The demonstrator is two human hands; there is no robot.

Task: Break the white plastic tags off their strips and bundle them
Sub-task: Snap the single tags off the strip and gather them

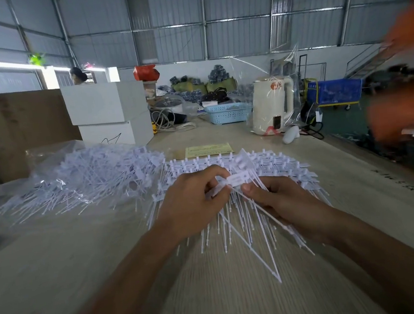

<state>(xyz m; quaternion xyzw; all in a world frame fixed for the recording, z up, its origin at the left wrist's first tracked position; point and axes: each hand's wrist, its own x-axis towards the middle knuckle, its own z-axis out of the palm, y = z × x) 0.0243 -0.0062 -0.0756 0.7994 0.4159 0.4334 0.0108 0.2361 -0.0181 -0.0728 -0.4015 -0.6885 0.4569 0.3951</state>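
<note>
Both hands meet over the middle of a pale wood-grain worktop [58, 262]. The left hand [193, 204] has its fingers curled, and its grip pinches the flat head of a white plastic tag [237, 179] between thumb and forefinger. The right hand [279, 200] sits just beside it, its thumb pressed against the same tag from below and its grip wrapped around a bundle of loose tags [262, 227], whose thin tails splay out toward the near edge of the worktop.

Under and beyond the hands lies a fan of tag strips [278, 164], the tags still joined in rows, heads toward the far side and tails pointing near. To the left of it lies a larger heap of white tags [88, 179], partly on clear plastic bags [47, 155] that reach toward the far left. Just beyond the strips a yellowish printed sheet [209, 150] lies flat.

Farther off on the worktop stand two stacked white boxes [109, 116] at the left, with a brown cardboard panel [18, 125] to their left. A light blue perforated basket [229, 113] sits far and centre, and a cream electric kettle [273, 106] in clear plastic wrap stands to its right. On the floor at the far right is a blue cart [334, 92]. A blurred orange shape [402, 85] fills the right edge; what it is cannot be told.
</note>
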